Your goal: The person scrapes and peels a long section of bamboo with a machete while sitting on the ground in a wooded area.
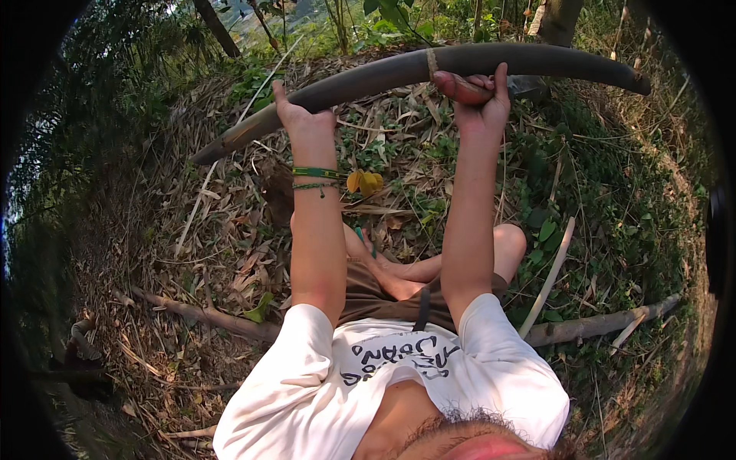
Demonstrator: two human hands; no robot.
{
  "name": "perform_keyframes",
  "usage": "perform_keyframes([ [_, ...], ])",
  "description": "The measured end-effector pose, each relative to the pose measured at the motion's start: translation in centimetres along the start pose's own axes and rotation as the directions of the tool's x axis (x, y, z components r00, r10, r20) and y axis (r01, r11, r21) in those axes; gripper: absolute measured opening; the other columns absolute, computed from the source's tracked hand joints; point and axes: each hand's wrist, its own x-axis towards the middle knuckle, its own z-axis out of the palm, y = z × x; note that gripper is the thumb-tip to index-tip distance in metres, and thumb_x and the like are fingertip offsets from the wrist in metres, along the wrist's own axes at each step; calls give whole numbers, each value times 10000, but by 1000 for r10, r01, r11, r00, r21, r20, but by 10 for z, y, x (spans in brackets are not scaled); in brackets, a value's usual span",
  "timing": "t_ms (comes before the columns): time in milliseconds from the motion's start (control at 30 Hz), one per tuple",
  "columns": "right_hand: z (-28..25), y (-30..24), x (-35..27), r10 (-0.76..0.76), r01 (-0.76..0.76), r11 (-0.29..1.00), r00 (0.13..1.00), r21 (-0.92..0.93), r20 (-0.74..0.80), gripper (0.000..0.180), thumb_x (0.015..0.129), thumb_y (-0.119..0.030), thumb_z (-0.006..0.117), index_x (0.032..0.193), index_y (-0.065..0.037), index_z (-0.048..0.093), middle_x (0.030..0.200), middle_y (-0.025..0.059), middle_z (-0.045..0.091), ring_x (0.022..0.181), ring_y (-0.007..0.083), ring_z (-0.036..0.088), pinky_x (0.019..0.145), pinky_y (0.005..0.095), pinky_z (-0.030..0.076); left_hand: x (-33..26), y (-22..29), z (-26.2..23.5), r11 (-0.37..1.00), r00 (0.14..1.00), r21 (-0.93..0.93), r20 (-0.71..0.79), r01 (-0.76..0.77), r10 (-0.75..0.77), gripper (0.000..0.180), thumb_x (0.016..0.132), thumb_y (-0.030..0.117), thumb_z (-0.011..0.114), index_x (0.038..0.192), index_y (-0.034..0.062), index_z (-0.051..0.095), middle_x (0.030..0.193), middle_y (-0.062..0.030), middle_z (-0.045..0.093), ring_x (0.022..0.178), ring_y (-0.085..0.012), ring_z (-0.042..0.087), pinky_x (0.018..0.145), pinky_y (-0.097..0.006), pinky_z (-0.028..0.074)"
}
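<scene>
A long, dark bamboo pole [368,80] lies across the view in front of me, raised at arm's length, its left end lower. A pale ring marks a joint near its middle. My left hand [303,117] is closed round the pole's left part, thumb on the near side; its fingers are hidden behind. My right hand [484,110] is closed on the reddish-brown handle of a knife [460,88], right against the pole's underside. The knife's grey blade [527,86] points right, partly in shade. How firmly the right hand also bears the pole, I cannot tell.
My bare legs [414,272] are crossed below my arms. Dry leaves and low green plants cover the ground. Branches lie at left [218,318] and right [590,328], with a pale stick [548,280] leaning by the right one. A tree trunk [561,21] stands beyond the pole.
</scene>
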Motion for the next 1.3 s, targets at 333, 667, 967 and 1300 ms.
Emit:
perform_keyframes([
  [333, -213, 37, -102, 247, -593, 744, 674, -309, -697, 214, 978, -258, 654, 982, -85, 528, 822, 67, 644, 676, 132, 555, 605, 310, 502, -49, 79, 40, 628, 693, 305, 204, -716, 691, 429, 799, 224, 795, 1005, 23, 478, 900, -84, 546, 716, -214, 591, 609, -421, 587],
  [667, -265, 35, -175, -4, -702, 194, 698, -685, -716, 273, 908, -258, 700, 840, -77, 507, 651, 0, 489, 521, 126, 493, 484, 304, 434, -49, 38, 29, 219, 499, 483, 585, -848, 639, 454, 849, 227, 782, 1077, -46, 500, 913, -90, 590, 700, -172, 620, 560, -342, 592],
  [967, -284, 71, -184, 140, -644, 64, 762, -763, -632, 361, 886, -358, 706, 829, -29, 568, 647, 78, 613, 513, 180, 603, 477, 340, 469, 7, 36, 29, 599, 370, 216, 918, -771, 145, 352, 877, 138, 732, 1140, -37, 577, 920, -151, 666, 883, -246, 665, 957, -473, 540],
  [1300, -287, 83, -201, 86, -668, -42, 739, -743, -669, 395, 910, -395, 675, 828, -28, 552, 611, 88, 593, 491, 202, 603, 472, 363, 471, 20, 73, 60, 591, 518, 327, 836, -737, 183, 215, 1006, 188, 559, 1085, -12, 571, 913, -155, 602, 907, -281, 616, 1060, -560, 469],
])
